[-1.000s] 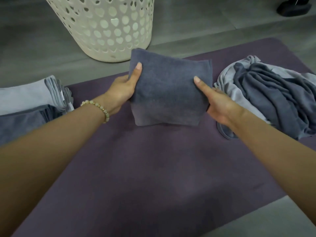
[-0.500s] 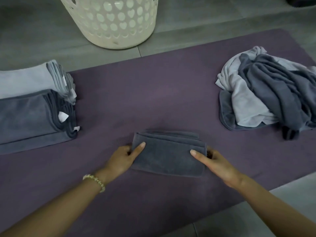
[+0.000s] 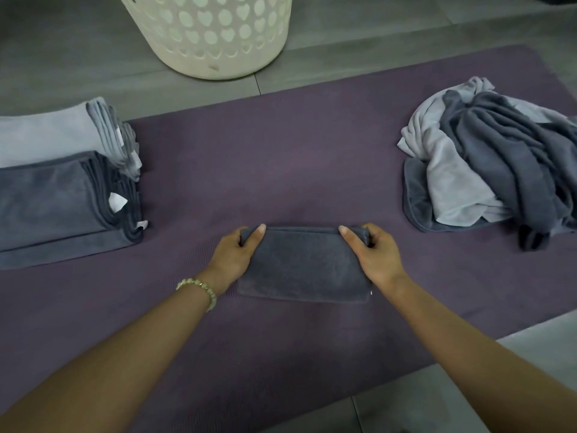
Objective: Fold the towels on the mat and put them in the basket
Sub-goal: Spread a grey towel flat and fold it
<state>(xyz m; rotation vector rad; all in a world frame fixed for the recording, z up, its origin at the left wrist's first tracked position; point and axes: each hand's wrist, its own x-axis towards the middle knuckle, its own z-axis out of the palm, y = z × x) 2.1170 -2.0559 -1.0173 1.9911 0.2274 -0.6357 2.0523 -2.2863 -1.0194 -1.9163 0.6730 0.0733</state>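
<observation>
A folded dark grey towel (image 3: 304,265) lies on the purple mat (image 3: 281,157), near its front edge. My left hand (image 3: 235,256) grips the towel's left end, thumb on top and fingers curled around the edge. At the right end my right hand (image 3: 374,254) holds it the same way. The cream basket (image 3: 215,32) with heart-shaped holes stands on the floor beyond the mat's far edge.
A stack of folded towels (image 3: 62,182), light grey behind and dark grey in front, sits at the mat's left end. A loose heap of unfolded light and dark grey towels (image 3: 487,164) lies at the right. Grey floor tiles surround the mat.
The towel, held up in front of the basket a second ago, came down onto the mat and was folded shorter. Both hands now grip its ends more closely.
</observation>
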